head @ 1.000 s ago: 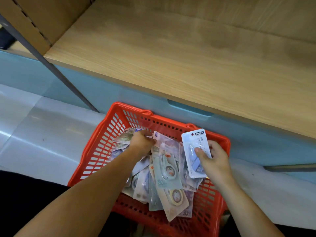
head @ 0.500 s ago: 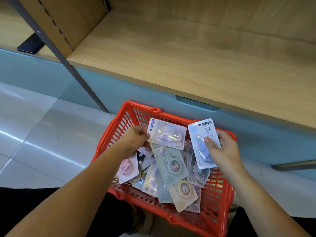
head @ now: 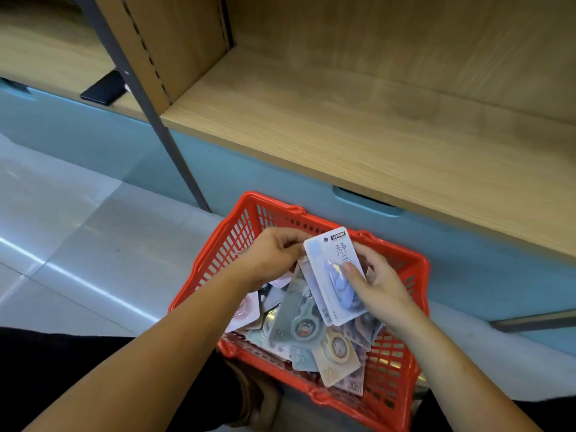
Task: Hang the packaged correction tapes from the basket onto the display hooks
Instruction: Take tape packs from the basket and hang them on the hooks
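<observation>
Wooden shelf [head: 343, 126], grey upright [head: 149, 110], blue base [head: 249, 182], tiled floor [head: 62, 232]

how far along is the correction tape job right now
Done: nothing shows as hung; no hooks are in view, only the wooden shelf. In hand: the right hand holds a white pack above the red basket, and the left hand pinches a second pack tucked behind it. Left: the pile of packs in the basket, all yet to be hung.
</observation>
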Demonstrator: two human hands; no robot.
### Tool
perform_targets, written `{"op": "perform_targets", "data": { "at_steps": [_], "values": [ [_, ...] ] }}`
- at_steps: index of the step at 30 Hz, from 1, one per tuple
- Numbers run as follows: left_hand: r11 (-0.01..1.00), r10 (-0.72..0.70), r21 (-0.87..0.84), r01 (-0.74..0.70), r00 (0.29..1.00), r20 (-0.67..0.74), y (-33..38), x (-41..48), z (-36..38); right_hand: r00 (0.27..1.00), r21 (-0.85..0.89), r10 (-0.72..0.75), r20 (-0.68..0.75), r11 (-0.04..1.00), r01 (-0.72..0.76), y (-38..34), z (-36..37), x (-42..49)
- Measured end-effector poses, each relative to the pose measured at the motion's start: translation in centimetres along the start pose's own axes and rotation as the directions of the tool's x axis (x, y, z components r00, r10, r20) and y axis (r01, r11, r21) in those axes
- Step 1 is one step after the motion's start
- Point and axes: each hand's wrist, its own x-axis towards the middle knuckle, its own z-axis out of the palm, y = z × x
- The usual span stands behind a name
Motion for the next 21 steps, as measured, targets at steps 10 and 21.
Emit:
{"op": "perform_targets", "data": {
  "at_steps": [10,21],
  "values": [
    [0.909,-0.283,0.236,0.344,0.924,-0.256,-6.5,-1.3,-4.4,0.992,-0.231,0.108,-0.069,0.965,-0.122,2.9,2.9,1.4],
    [0.654,-0.362,0.545,0.524,0.850,-0.383,-11.8,-2.6,-4.9,0.976,-0.367,0.201,-0.080,0.905,-0.216,3.5,4.5,3.1]
  ]
}}
